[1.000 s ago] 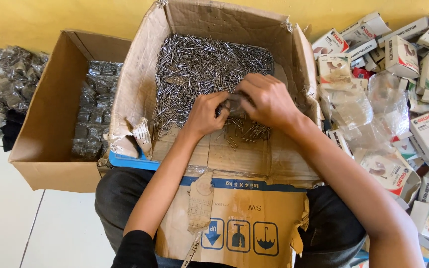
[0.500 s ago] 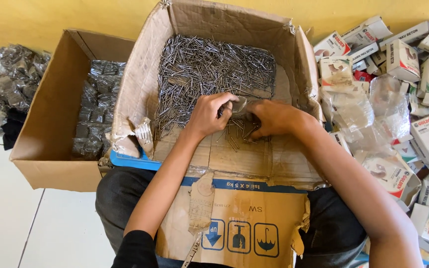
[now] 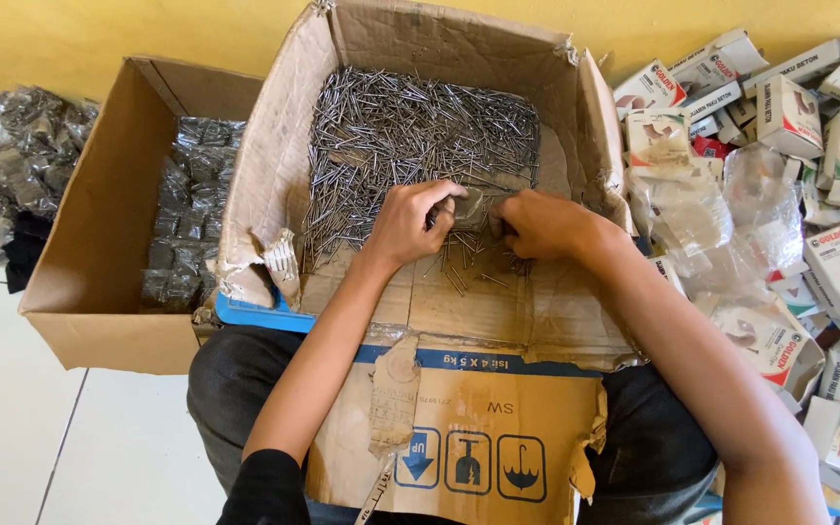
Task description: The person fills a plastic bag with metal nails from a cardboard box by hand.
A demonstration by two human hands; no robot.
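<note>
While both hands meet at the middle of the torn cardboard box (image 3: 274, 175), the left hand (image 3: 410, 226) is curled, its fingertips pinching one end of a small clear plastic bag (image 3: 469, 206). The right hand (image 3: 546, 226) closes its fingers on the bag's other end, so the bag sits between the two hands, just above the box floor. A heap of loose grey nails (image 3: 410, 136) fills the far half of that box, spreading to its back wall, and a few stray nails (image 3: 464, 272) lie on the bare cardboard just under the hands. The box rests on the person's lap, its near flap folded down over dark trousers (image 3: 235, 379). Left of the box stands a second, smaller carton (image 3: 99, 243) holding stacked packets of bagged nails (image 3: 182, 214). Farther left of it, more clear packets (image 3: 12, 156) lie on the floor. Right of the box lies a pile of small printed white cartons (image 3: 789, 117), with crumpled empty plastic bags (image 3: 721, 214) between them and the box wall.
</note>
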